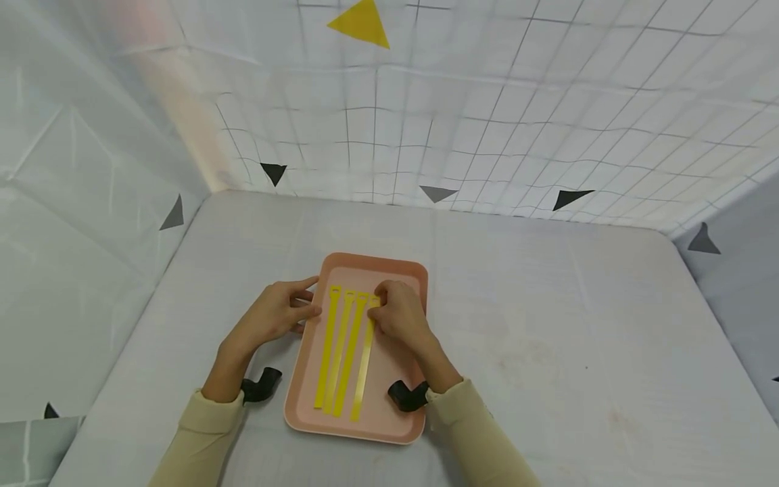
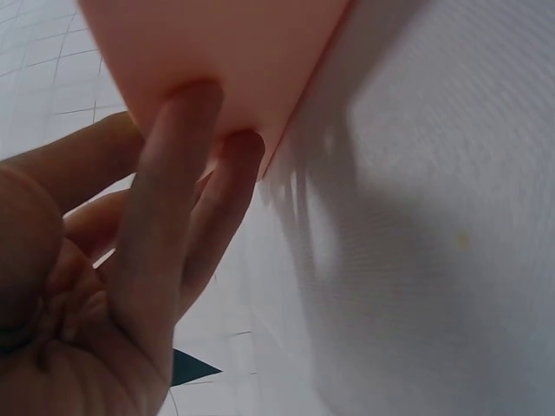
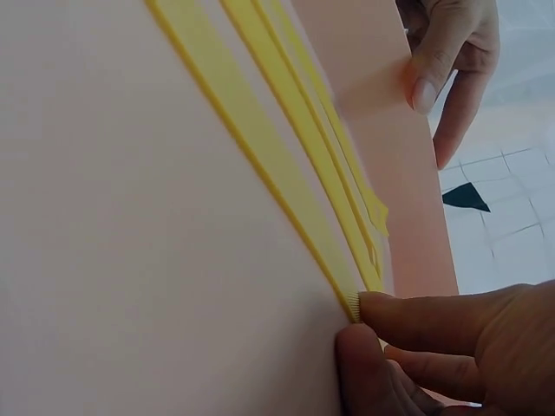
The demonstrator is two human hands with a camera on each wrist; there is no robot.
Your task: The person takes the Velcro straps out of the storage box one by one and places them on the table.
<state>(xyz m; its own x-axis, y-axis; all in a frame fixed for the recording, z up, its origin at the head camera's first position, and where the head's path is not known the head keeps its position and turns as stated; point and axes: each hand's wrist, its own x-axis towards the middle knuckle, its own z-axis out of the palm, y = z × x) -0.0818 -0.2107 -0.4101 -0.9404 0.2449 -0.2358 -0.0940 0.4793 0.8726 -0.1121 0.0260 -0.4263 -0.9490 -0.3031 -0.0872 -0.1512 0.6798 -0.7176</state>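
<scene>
The right hand [image 1: 400, 314] pinches the far end of a strip [image 1: 363, 372], whose long axis runs toward the person. The left hand [image 1: 275, 316], farther from it, grips the tray [image 1: 391, 365] at its own side.

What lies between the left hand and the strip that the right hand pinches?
Three other yellow strips, side by side on the pink tray; the head view shows them.
</scene>
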